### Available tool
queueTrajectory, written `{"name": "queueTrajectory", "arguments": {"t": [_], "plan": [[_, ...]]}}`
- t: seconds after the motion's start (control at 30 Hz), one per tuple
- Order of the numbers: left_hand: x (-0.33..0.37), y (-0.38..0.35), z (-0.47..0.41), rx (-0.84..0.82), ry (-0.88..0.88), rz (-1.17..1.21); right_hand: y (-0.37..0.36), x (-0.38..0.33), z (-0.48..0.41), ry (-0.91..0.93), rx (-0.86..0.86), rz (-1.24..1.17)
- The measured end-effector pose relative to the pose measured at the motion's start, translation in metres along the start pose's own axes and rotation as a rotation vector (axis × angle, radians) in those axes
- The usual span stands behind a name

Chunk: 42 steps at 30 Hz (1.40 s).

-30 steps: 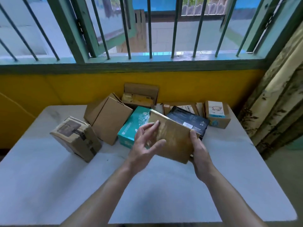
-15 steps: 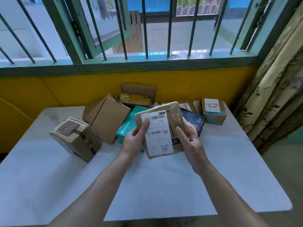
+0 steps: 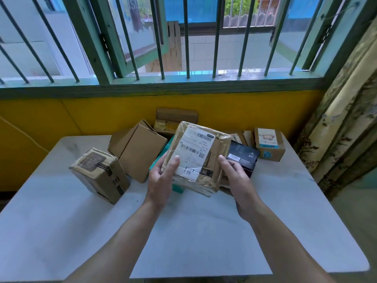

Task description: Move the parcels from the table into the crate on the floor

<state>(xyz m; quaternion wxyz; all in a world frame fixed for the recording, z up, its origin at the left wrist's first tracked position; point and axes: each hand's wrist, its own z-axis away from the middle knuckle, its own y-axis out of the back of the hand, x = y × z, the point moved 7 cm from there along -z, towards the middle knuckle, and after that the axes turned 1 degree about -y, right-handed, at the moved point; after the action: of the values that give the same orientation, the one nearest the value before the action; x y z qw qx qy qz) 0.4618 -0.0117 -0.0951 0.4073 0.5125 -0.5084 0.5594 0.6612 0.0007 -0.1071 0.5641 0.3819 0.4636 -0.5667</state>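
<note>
While the left hand [image 3: 161, 176] and right hand [image 3: 236, 176] grip opposite edges of the labelled parcel [image 3: 195, 158] above the desk [image 3: 193, 231], several other parcels [image 3: 140, 152] crowd the desk's far side and the crate is unseen, so most moving likely remains.

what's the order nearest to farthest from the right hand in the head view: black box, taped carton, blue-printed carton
1. black box, just behind the right hand.
2. blue-printed carton, back right.
3. taped carton, far left side.

White table [image 3: 204, 231], taped brown box [image 3: 100, 174], plain carton [image 3: 140, 152], black box [image 3: 242, 158], small labelled box [image 3: 269, 145]
</note>
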Motion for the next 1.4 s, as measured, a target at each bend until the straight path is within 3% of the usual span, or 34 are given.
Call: {"name": "queueTrajectory", "arguments": {"t": [0.23,0.63,0.83,1.1,1.27,1.4], "plan": [[0.012,-0.022,0.019,-0.097,-0.105,0.027,-0.013,-0.029,0.005,0.195,-0.128,-0.288],[0.04,-0.034,0.041,-0.032,-0.312,0.049,-0.016,-0.054,0.02,0.238,-0.129,-0.469],[0.035,-0.017,0.056,0.03,-0.286,0.038,-0.034,-0.042,0.024,0.196,-0.178,-0.497],[0.037,0.077,0.078,0.176,-0.114,0.029,-0.123,-0.025,0.033,0.166,-0.239,-0.5],[0.043,0.179,0.121,0.299,-0.007,0.034,-0.234,-0.005,0.057,0.154,-0.284,-0.437],[0.044,0.271,0.172,0.499,0.104,-0.008,-0.336,0.019,0.088,0.158,-0.338,-0.424]]}}
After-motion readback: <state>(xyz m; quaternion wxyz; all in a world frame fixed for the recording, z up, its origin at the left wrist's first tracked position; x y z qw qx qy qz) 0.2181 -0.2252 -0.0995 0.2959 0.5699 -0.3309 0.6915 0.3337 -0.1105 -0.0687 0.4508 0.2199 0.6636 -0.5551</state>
